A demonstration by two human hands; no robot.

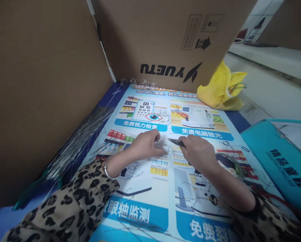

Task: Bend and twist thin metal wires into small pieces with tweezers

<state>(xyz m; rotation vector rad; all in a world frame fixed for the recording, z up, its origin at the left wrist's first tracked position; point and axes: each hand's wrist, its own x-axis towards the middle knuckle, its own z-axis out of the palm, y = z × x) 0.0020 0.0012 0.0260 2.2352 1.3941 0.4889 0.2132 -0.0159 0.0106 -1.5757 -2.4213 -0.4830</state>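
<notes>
My left hand [149,144] is closed in a pinch on a small tangle of thin wire [163,146], whose fine loops are blurry and partly hidden by the fingers. In my right hand [198,151] are dark, narrow-jawed pliers [176,142], their handles covered by my palm. The jaws point left at the wire; whether they touch it I cannot tell. Both hands are over a printed poster [171,168] with blue labels. A bundle of long straight wires [75,144] lies left of my left arm. Behind my right wrist sits a clear round container [237,168], partly hidden.
Cardboard walls stand on the left [39,84] and at the back [160,40]. Small wire pieces [140,83] lie along the back wall. A yellow bag [219,89] is at the back right, and a turquoise bag [278,161] at the right. Loose wires [140,227] are scattered over the poster.
</notes>
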